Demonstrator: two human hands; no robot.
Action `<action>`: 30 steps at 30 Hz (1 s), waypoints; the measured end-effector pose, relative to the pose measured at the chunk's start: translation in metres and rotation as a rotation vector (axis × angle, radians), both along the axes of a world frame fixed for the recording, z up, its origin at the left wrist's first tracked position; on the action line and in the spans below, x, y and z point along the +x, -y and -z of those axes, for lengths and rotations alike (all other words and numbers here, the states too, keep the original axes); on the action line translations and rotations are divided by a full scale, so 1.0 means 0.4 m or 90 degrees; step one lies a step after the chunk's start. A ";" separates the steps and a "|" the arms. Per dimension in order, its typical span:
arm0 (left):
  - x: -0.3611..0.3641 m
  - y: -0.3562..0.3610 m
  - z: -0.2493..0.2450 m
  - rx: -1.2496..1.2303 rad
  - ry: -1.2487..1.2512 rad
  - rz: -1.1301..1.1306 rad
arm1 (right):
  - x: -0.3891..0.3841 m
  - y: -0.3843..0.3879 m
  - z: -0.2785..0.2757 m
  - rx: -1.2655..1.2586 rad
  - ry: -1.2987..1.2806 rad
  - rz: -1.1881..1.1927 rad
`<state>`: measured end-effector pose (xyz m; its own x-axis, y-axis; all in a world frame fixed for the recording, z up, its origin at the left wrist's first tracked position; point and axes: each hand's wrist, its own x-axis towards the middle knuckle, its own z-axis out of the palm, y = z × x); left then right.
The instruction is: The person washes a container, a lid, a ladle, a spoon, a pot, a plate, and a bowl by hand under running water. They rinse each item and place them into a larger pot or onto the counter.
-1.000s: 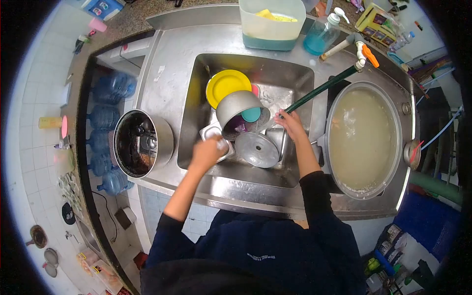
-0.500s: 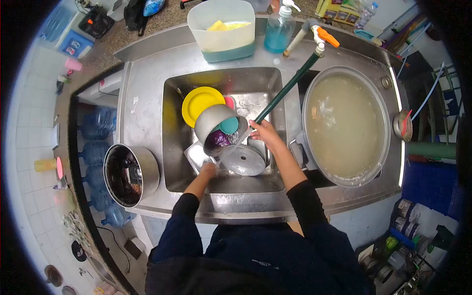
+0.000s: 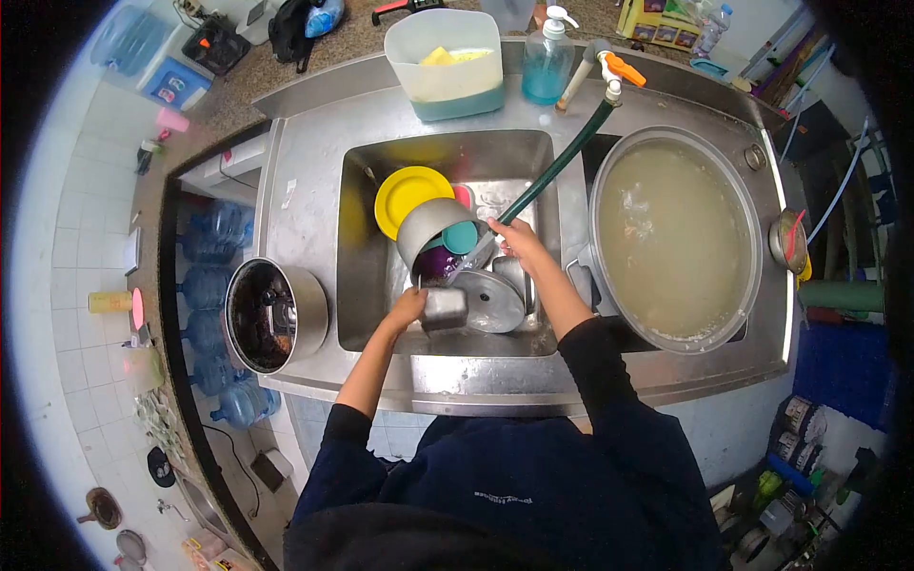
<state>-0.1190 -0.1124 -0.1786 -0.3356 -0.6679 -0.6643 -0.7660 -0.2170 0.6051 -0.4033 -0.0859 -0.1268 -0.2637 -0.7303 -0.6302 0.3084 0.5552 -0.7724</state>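
Observation:
In the steel sink point(image 3: 357, 324), my right hand point(image 3: 517, 240) grips the end of a green hose point(image 3: 562, 167), and water streams down from it. My left hand point(image 3: 407, 305) is closed on the rim of a small metal pan point(image 3: 445, 309), which is tilted near the sink's front. Just behind it lies a grey pot point(image 3: 427, 224) on its side, with a teal cup point(image 3: 460, 237) and something purple point(image 3: 436, 264) at its mouth. A round metal lid point(image 3: 494, 303) rests to the right of the pan. Farther back sits a yellow plate point(image 3: 407, 193).
A large basin of cloudy water point(image 3: 681, 338) stands right of the sink. To the left is a pot with a blackened inside point(image 3: 309, 319). Behind the sink are a plastic tub with a sponge point(image 3: 443, 100), a soap bottle point(image 3: 546, 71) and an orange-handled tap point(image 3: 624, 68).
My left hand has lifted the small metal pan up from the sink bottom and tilted it. My right hand still holds the hose. The whole view has shifted slightly.

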 end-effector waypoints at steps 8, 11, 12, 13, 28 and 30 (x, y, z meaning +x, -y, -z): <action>-0.219 -0.003 -0.050 -0.052 -0.241 -0.250 | 0.013 -0.002 -0.069 0.001 -0.009 -0.057; -0.258 -0.006 0.022 -0.169 -0.262 -0.286 | 0.020 -0.005 -0.069 -0.062 -0.017 -0.041; -0.268 -0.007 0.024 -0.211 -0.249 -0.287 | 0.017 -0.002 -0.062 -0.060 -0.022 -0.047; -0.286 -0.013 -0.006 -0.228 -0.284 -0.338 | 0.016 0.003 -0.056 -0.056 -0.030 -0.060; -0.269 -0.070 0.100 0.290 -0.540 -0.866 | 0.030 -0.004 -0.047 -0.050 -0.056 -0.007; -0.260 -0.086 0.149 0.384 -0.546 -0.940 | 0.013 -0.016 -0.015 -0.039 -0.072 -0.002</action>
